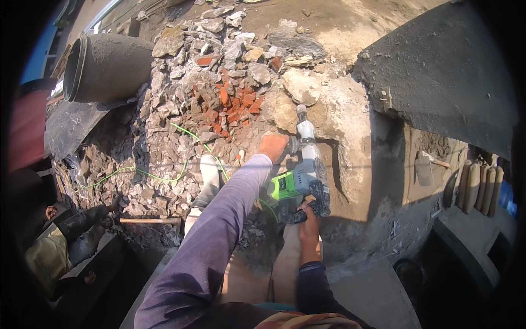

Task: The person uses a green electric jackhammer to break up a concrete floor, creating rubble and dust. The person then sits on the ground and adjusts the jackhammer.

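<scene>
A green, grey and black demolition hammer [311, 162] stands in front of me, its nose directed away from my body. My left hand [274, 147] is wrapped around its side handle near the front. Around the rear handle, close to my right knee, my right hand [309, 228] is closed. The hammer's nose [302, 112] is at a large pale lump of broken masonry [302, 85]; I cannot make out a chisel there. Beneath the tool lies a rough ledge with a dark groove [335, 164] to its right.
Broken stone and red brick pieces [234, 105] spread ahead and left. A green cable [133, 167] crosses the rubble. A wooden-handled tool [148, 221] lies left of my leg. A barrel [111, 68] rests on its side. A person [70, 246] sits or reclines at lower left. A dark slab [439, 74] stands right.
</scene>
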Demonstrator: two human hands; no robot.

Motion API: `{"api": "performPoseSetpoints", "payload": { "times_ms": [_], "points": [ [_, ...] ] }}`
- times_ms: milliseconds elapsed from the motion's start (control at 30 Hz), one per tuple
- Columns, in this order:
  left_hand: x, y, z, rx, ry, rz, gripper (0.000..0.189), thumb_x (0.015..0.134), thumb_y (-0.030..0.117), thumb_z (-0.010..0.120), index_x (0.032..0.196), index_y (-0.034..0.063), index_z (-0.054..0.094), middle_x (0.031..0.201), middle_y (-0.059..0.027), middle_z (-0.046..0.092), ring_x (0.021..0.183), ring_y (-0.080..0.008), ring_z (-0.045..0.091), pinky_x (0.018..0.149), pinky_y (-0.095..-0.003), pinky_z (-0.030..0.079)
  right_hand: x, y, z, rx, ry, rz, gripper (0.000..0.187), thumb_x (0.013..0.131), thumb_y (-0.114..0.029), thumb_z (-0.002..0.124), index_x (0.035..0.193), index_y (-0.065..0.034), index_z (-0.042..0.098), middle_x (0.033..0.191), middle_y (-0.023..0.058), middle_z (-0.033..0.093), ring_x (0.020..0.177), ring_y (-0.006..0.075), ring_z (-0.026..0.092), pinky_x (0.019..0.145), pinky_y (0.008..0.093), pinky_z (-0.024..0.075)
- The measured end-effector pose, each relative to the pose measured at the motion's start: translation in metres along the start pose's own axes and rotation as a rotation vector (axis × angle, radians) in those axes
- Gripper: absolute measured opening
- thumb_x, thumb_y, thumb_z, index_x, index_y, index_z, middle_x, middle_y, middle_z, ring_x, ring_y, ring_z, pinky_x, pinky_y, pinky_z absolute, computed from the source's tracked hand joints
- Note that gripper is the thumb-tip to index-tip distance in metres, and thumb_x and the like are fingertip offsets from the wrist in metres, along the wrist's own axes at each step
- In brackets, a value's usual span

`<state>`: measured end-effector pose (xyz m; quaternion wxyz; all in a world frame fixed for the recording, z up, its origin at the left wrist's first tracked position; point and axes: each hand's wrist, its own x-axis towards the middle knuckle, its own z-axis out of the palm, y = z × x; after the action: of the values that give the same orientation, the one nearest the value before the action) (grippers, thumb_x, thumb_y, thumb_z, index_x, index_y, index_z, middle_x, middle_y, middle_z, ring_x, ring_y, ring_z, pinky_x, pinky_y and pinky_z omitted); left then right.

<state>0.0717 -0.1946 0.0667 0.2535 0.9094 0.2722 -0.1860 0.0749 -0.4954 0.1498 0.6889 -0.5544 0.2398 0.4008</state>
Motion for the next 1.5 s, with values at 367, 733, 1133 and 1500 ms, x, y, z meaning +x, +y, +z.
{"api": "performPoseSetpoints", "payload": {
  "times_ms": [367, 733, 1133, 1500],
  "points": [
    [-0.146, -0.037, -0.018, 0.162, 0.03, -0.397, 0.02, 0.094, 0.017, 0.063, 0.095, 0.0065, 0.079, 0.094, -0.0186, 0.079, 0.09, -0.0386, 0.078, 0.078, -0.0488, 0.062, -0.061, -0.013, 0.011, -0.071, -0.055, 0.203, 0.022, 0.091, -0.002, 0.071, 0.111, -0.0033, 0.062, 0.088, 0.0069, 0.065, 0.074, 0.0205, 0.066, 0.07, 0.0371, 0.0573],
    [-0.198, 0.123, -0.05, -0.13, -0.173, -0.301, 0.037, 0.085, 0.037, 0.081, 0.113, 0.0117, 0.076, 0.097, -0.0188, 0.079, 0.093, -0.0388, 0.077, 0.082, -0.0497, 0.06, -0.195, -0.098, -0.049, -0.146, 0.216, -0.052, 0.015, 0.092, 0.004, 0.067, 0.107, 0.0022, 0.065, 0.087, 0.0087, 0.066, 0.067, 0.0181, 0.065, 0.062, 0.0357, 0.0557],
    [-0.051, 0.126, -0.084, -0.239, -0.099, -0.287, 0.055, 0.088, 0.05, 0.076, 0.13, 0.0137, 0.073, 0.116, -0.0178, 0.078, 0.108, -0.0386, 0.074, 0.092, -0.0493, 0.058, -0.084, -0.244, 0.089, -0.522, 0.065, -0.205, 0.013, 0.094, -0.005, 0.071, 0.104, 0.0021, 0.066, 0.077, 0.0049, 0.066, 0.057, 0.0118, 0.059, 0.05, 0.0294, 0.0479],
    [-0.011, 0.108, -0.074, -0.62, -0.036, -0.441, 0.054, 0.092, 0.052, 0.072, 0.126, 0.0104, 0.071, 0.116, -0.0188, 0.077, 0.115, -0.0403, 0.071, 0.099, -0.0515, 0.053, -0.015, -0.317, 0.205, -1.158, 0.061, -0.211, 0.017, 0.086, -0.011, 0.07, 0.094, 0.0045, 0.07, 0.072, 0.0071, 0.069, 0.054, 0.0136, 0.062, 0.051, 0.0331, 0.049]
  ]
}}
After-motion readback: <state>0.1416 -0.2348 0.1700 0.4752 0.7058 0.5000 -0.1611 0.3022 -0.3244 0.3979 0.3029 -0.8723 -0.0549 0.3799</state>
